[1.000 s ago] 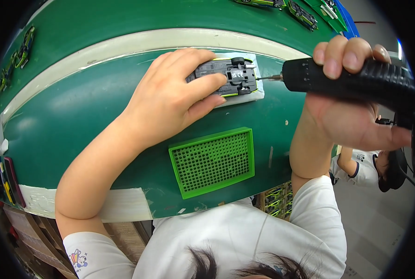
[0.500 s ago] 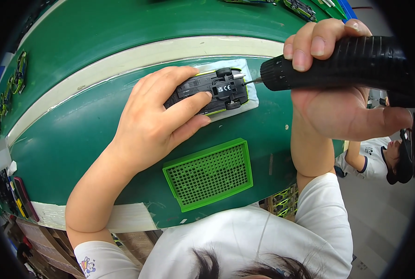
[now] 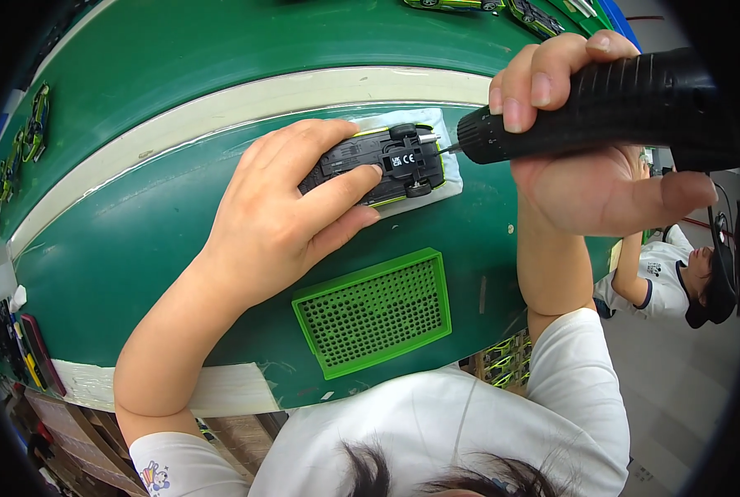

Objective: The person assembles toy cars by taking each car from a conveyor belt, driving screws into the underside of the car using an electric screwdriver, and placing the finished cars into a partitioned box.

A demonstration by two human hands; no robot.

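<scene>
A toy car (image 3: pixel 393 160) with a black underside and yellow-green edges lies wheels up on a pale cloth-like pad (image 3: pixel 450 178). My left hand (image 3: pixel 291 178) is closed over its left end, thumb and fingers gripping the sides. In my right hand (image 3: pixel 585 178) is a black electric screwdriver (image 3: pixel 581 112), held level with the fingers wrapped over its top. Its thin bit points left and reaches the car's right end, by the axle; whether the tip sits in a screw I cannot tell.
A green perforated tray (image 3: pixel 376 315) lies on the green table (image 3: pixel 138 257) near me. A pale strip (image 3: pixel 246 91) curves across behind the pad. More toy cars (image 3: pixel 453 5) stand at the far edge, others (image 3: pixel 34 124) at far left. Another person (image 3: pixel 664 273) is at the right.
My right hand and the screwdriver have shifted slightly left, and the tool's rear end has come down a little. The car and my left hand have barely moved.
</scene>
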